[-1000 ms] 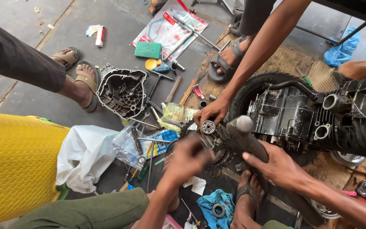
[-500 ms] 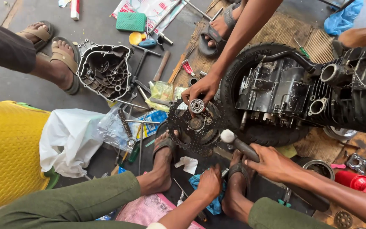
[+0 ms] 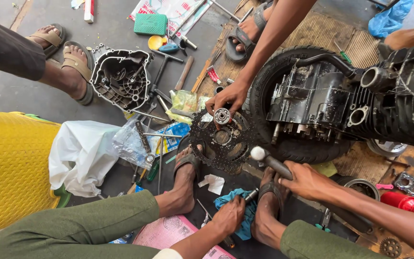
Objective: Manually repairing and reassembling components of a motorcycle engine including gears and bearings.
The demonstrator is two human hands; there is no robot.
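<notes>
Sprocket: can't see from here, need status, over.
Right hand grips hammer beside sprocket. Left hand grips tool. Co-worker's hand holds bearing on sprocket.

hands (image 3: 307, 182) on hammer (image 3: 271, 162), sprocket (image 3: 221, 139)

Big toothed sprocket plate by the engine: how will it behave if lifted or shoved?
The sprocket plate looks like flat dark metal with cut-outs, so probably stiff and heavy for its size. It lies flat on the floor, so a shove should slide it, not roll it. Its greasy look and toothed rim suggest a slippery, snaggy grip; another person's hand holds a small bearing over it.
</notes>
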